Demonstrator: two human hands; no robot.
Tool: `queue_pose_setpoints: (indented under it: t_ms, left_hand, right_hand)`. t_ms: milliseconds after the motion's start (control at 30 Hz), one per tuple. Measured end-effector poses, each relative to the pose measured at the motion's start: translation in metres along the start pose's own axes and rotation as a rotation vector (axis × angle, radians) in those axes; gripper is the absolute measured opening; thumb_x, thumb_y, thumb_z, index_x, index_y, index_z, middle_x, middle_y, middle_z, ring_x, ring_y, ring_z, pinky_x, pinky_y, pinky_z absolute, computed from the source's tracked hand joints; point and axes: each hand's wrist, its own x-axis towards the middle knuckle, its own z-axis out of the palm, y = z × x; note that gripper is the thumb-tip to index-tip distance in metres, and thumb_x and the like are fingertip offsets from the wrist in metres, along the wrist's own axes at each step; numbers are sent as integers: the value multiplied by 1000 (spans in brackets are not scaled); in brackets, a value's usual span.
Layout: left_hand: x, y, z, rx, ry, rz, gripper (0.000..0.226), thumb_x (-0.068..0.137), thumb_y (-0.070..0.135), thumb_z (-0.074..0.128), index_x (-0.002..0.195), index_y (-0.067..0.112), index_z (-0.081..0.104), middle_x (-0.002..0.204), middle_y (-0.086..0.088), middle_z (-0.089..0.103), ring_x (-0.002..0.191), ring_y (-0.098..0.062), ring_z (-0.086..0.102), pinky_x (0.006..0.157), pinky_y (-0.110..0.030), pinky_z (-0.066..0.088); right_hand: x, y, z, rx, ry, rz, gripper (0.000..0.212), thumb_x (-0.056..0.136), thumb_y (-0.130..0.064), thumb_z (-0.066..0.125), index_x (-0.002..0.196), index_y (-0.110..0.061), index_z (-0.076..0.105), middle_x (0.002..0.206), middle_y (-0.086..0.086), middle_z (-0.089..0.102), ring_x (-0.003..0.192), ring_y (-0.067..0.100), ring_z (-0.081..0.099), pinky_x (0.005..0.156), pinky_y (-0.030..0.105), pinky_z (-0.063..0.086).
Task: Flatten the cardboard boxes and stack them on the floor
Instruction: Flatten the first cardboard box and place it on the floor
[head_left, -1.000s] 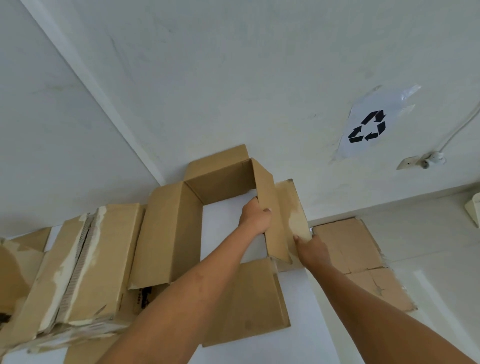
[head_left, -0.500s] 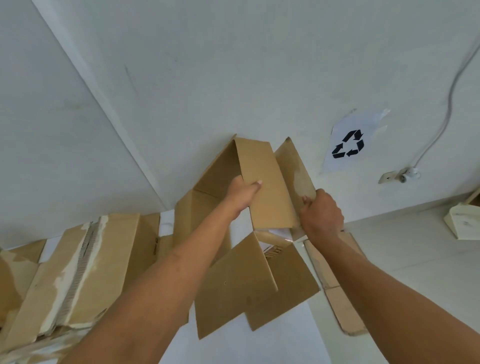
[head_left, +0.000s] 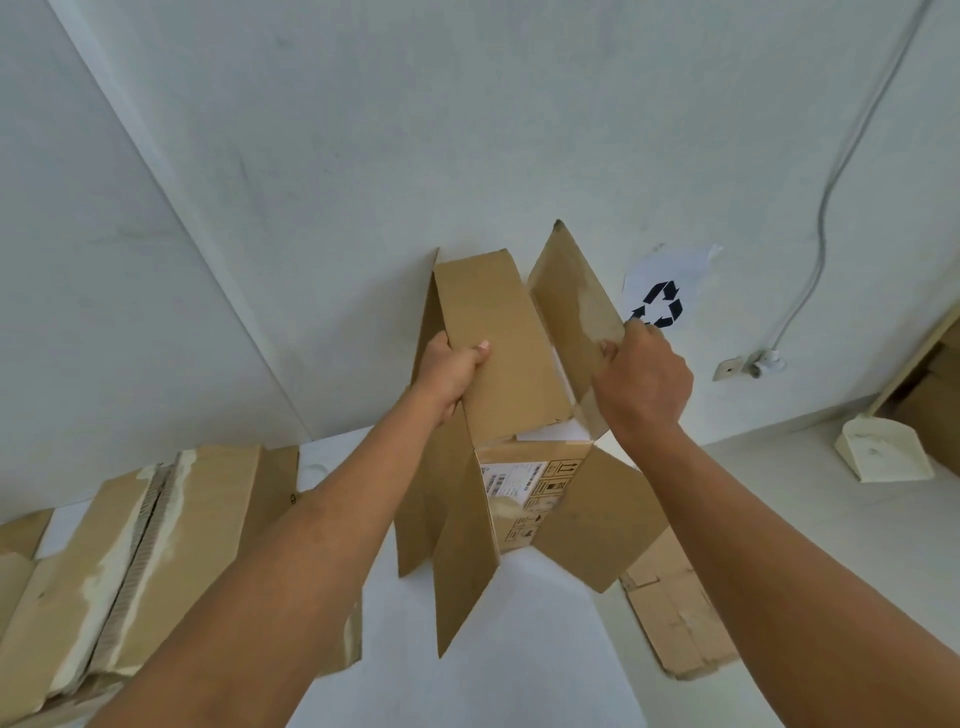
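The cardboard box (head_left: 511, 364) is being held up in front of the white wall, just left of the recycling sign (head_left: 661, 303), which is serving here as the landmark. The box is collapsing toward flat, its long axis running roughly from the top flaps near the wall down toward the person, tilted a little to the left. Its upper flaps are pointing up at the wall and its lower flaps are splaying downward and outward. It is open at both ends and is holding nothing. It is plain brown, with pale torn patches where tape has come away on the right flap, and a white shipping label (head_left: 511, 480) with handling symbols is showing on the lower panel.

The left hand (head_left: 452, 376) is clamping the left edge of the broad top panel, thumb lying on its face. The right hand (head_left: 644, 384) is closing around the edge of the right flap, just below and left of the sign.

Down and left of the sign, a box with torn tape (head_left: 135, 566) is lying on the white bench (head_left: 519, 649). Below the sign, flattened cardboard (head_left: 675, 613) is lying on the floor (head_left: 831, 519). Right of the sign, a dustpan (head_left: 878, 447) is resting on the floor.
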Motion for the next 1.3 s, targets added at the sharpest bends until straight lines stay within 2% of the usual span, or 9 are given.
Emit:
queue_pose_setpoints:
  t_ms: [267, 400, 533, 667, 733, 800, 900, 1133, 1300]
  left_hand:
    - [6, -8, -36, 23, 108, -54, 42, 92, 12, 70, 132, 12, 57, 127, -7, 67, 112, -25, 65, 100, -46, 53]
    - [-1, -13, -60, 94, 177, -122, 62, 95, 21, 67, 150, 19, 38, 135, -1, 60, 118, -24, 60, 101, -47, 50]
    - [-2, -6, -75, 200, 216, -109, 77, 94, 62, 48, 158, 28, 23, 154, -3, 43, 135, -30, 47, 105, -58, 45]
    - [-4, 13, -84, 287, 293, -21, 118, 62, 98, 39, 154, 25, 32, 149, -2, 48, 132, -27, 51, 108, -52, 44]
    - [-5, 19, -86, 461, 335, 90, 98, 79, 78, 54, 156, 24, 29, 153, -3, 41, 130, -24, 51, 108, -41, 44]
    - [-9, 15, -83, 821, 371, 196, 82, 94, 34, 65, 160, 19, 17, 158, -5, 26, 127, -25, 51, 97, -32, 47]
    - [-14, -5, -77, 1272, 397, 346, 85, 88, -2, 62, 159, 12, 16, 161, -13, 12, 136, -31, 41, 88, -39, 56]
    - [3, -22, -68, 1672, 485, 204, 56, 92, 3, 65, 143, -5, 42, 164, -28, -2, 154, -41, 0, 109, -42, 41]
    - [9, -33, -71, 1689, 522, 116, 67, 98, 12, 60, 152, -9, 26, 161, -30, -19, 153, -42, -3, 122, -50, 25]
  right_hand:
    - [-2, -16, 24, 159, -25, 33, 22, 105, -30, 53, 103, -8, 58, 101, 8, 63, 80, 34, 58, 70, 39, 38]
    - [-8, -27, 48, 191, -56, 11, 24, 106, -30, 51, 106, -8, 58, 101, 7, 61, 76, 29, 52, 68, 38, 37]
    - [-5, -44, 62, 230, -59, -3, 22, 106, -28, 52, 105, -7, 58, 99, 6, 60, 76, 29, 53, 68, 38, 37]
    - [-5, -61, 75, 282, -72, 10, 22, 106, -27, 50, 110, -7, 58, 101, 3, 58, 77, 27, 50, 70, 37, 36]
    - [-4, -68, 82, 301, -81, 16, 23, 107, -27, 49, 112, -6, 58, 104, 5, 59, 78, 27, 48, 70, 37, 36]
    - [1, -73, 88, 306, -87, 10, 24, 107, -27, 50, 113, -6, 58, 108, 8, 62, 79, 28, 51, 71, 37, 37]
    - [8, -75, 97, 302, -104, 8, 26, 107, -28, 50, 115, -5, 58, 111, 9, 63, 88, 34, 61, 72, 38, 38]
    - [15, -65, 117, 289, -140, 20, 29, 107, -31, 49, 115, -5, 56, 113, 9, 63, 87, 37, 63, 70, 38, 39]
    - [19, -61, 122, 261, -166, 15, 30, 107, -32, 49, 117, -4, 55, 112, 11, 63, 90, 37, 63, 70, 38, 38]
